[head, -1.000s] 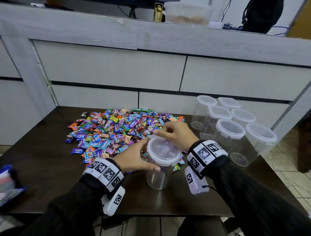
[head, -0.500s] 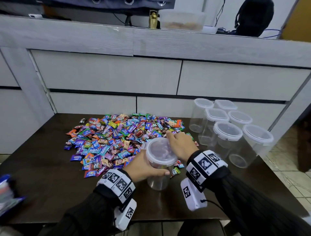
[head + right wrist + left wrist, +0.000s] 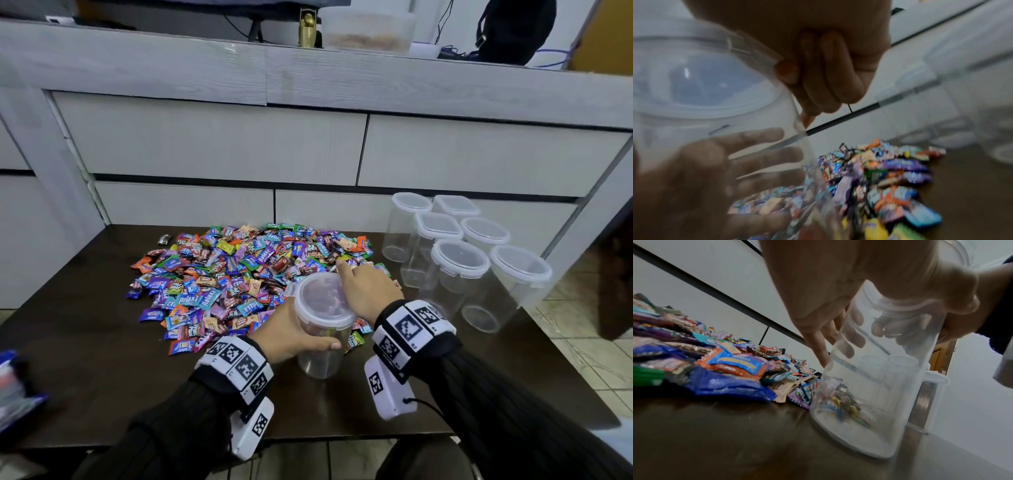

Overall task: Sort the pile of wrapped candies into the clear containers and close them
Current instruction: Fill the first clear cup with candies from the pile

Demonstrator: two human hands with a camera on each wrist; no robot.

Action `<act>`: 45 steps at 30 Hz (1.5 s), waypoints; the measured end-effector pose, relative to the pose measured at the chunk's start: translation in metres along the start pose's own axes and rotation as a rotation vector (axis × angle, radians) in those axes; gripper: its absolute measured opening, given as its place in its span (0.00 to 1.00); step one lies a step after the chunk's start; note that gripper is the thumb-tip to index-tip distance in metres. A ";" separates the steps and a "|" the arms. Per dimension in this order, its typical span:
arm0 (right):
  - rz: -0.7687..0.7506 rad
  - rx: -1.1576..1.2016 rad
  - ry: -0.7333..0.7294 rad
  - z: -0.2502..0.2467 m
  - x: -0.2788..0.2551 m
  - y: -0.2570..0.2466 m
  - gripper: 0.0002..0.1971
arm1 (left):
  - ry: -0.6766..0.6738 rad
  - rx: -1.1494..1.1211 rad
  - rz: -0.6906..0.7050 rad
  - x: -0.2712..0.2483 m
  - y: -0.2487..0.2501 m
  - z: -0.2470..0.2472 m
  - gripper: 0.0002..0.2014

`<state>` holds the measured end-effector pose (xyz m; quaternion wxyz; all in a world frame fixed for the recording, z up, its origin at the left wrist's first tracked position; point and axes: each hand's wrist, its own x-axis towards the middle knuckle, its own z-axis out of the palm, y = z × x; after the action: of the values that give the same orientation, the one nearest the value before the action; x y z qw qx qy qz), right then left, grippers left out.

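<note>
**Lidded container held at near edge of candy pile**

Left hand (image 3: 291, 334) wrapped around clear container (image 3: 320, 356), upright on surface (image 3: 102, 359). Right hand (image 3: 368, 291) curled at lid (image 3: 322, 299) rim. Candy pile (image 3: 233, 274) just beyond left hand; six lidded containers (image 3: 459, 260) beyond right hand.

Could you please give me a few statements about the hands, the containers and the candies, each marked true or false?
1. The left hand grips the clear container by its side. True.
2. That container's lid lies on the table. False: it sits on the container, with the right hand on it.
3. Six lidded containers stand right of the candy pile. True.
4. The held container is full to the rim. False: the left wrist view shows only a few candies at its bottom.
</note>
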<state>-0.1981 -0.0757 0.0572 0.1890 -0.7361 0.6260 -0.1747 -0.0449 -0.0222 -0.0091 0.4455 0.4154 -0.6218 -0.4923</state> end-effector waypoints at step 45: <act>-0.035 -0.632 -0.184 0.022 -0.060 0.167 0.46 | -0.042 -0.047 -0.048 -0.031 0.002 -0.009 0.54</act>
<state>-0.3397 -0.0392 -0.0460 0.0040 -0.7817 0.6167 0.0924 -0.0285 0.0055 -0.0109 0.4300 0.4092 -0.6092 -0.5258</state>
